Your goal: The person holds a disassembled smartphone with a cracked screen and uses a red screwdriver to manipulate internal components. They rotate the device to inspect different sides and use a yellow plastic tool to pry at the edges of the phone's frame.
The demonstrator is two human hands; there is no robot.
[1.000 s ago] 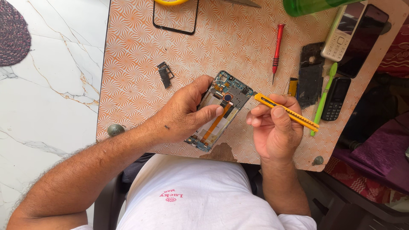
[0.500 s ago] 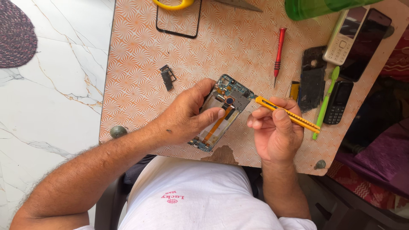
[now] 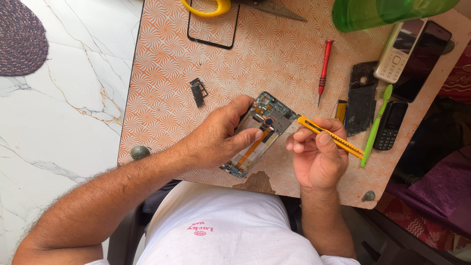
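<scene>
The left hand [image 3: 216, 140] has its grip clamped on an opened phone [image 3: 257, 133], held just above the orange-patterned bench [image 3: 162, 113]. The right hand [image 3: 319, 157] has its grip closed around a yellow utility knife [image 3: 331, 137], tip at the phone's upper edge.

The opened phone [image 3: 260, 133] shows bare circuit board, dull metal shielding and a glossy orange ribbon strip. The yellow cutter [image 3: 329, 137] is smooth plastic. The table [image 3: 274, 59] carries a matt orange-and-white patterned covering, worn through near the front edge to what looks like bare wood, though that patch is small. The red screwdriver [image 3: 324, 66] has a plastic handle and a thin metal shaft. The green bottle [image 3: 387, 12] is translucent, shiny plastic. The floor [image 3: 64, 113] is polished veined marble; the purple mat [image 3: 19, 41] is coarse woven cloth.
</scene>
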